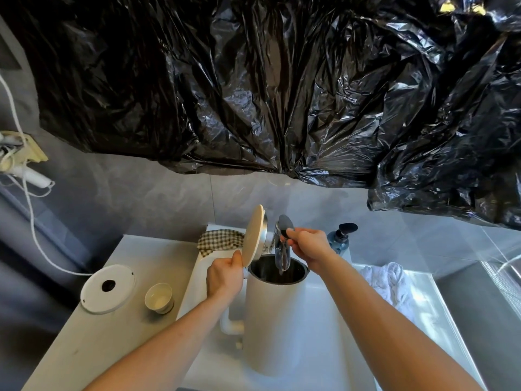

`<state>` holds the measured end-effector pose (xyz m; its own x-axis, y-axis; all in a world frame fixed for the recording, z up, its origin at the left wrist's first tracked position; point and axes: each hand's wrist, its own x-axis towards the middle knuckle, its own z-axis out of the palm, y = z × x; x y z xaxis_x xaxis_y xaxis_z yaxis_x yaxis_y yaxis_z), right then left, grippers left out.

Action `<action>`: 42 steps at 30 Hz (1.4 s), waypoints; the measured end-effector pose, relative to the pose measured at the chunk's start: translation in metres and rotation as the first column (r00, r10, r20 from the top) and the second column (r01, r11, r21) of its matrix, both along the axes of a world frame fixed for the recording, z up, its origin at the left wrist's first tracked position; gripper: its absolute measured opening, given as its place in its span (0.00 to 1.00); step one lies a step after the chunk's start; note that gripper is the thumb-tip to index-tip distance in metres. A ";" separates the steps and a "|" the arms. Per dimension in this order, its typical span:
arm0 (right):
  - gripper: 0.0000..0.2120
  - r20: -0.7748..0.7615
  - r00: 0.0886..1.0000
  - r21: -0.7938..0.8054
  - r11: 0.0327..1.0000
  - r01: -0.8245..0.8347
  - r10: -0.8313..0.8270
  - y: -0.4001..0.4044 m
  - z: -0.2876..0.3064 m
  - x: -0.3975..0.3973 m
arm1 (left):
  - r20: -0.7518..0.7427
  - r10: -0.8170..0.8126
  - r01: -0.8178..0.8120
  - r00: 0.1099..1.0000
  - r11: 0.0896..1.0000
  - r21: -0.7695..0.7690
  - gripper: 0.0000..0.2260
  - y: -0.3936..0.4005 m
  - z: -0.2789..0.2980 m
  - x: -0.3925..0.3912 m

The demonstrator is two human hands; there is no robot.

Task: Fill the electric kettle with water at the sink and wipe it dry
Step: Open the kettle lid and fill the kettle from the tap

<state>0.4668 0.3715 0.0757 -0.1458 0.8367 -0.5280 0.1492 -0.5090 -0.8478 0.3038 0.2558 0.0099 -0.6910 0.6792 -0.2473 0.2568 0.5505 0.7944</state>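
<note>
White electric kettle (269,328) stands upright in the sink (318,303) at lower centre of the frame; its lid (253,235) is hinged open and raised nearly vertical at the kettle's left rim; the dark interior is exposed, water level not discernible. Left hand (224,277) grips the top of the kettle handle (229,324), thumb against the lower edge of the lid. Right hand (308,246) pinches the lever of the chrome tap (282,249), fingers curled round it; the tap spout hangs over the kettle mouth; flow of water cannot be determined. Kettle base (108,289) lies on the bench (84,334) at lower left, well apart from the kettle; a small cream cup (159,298) sits just beside the base. Checked cloth (218,241) lies behind the lid at the sink's rear edge; white towel (386,280) lies bunched right of the sink; blue pump bottle (341,239) stands behind the right hand. Black plastic sheeting (267,80) covers the upper frame.
</note>
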 end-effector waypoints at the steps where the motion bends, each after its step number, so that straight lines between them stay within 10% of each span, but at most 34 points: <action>1: 0.04 -0.023 1.000 -0.011 1.000 0.012 -0.012 0.002 0.003 -0.002 | 0.004 0.005 -0.005 1.000 1.000 0.002 0.21 0.000 0.001 0.001; 31: 0.14 -0.099 0.992 -0.016 0.997 0.082 -0.083 -0.002 0.007 0.003 | -0.014 -0.008 0.009 1.000 1.000 0.009 0.22 -0.004 0.004 0.009; 42: 0.11 -0.047 0.995 0.238 0.966 0.099 -0.090 -0.041 -0.017 0.051 | 0.008 0.024 -0.024 1.000 0.999 0.022 0.22 -0.011 0.006 0.006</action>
<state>0.5179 0.3307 0.0583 -0.0750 0.9488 -0.3067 0.0780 -0.3011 -0.9504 0.3098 0.2444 0.0160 -0.7050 0.6681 -0.2379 0.2376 0.5386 0.8084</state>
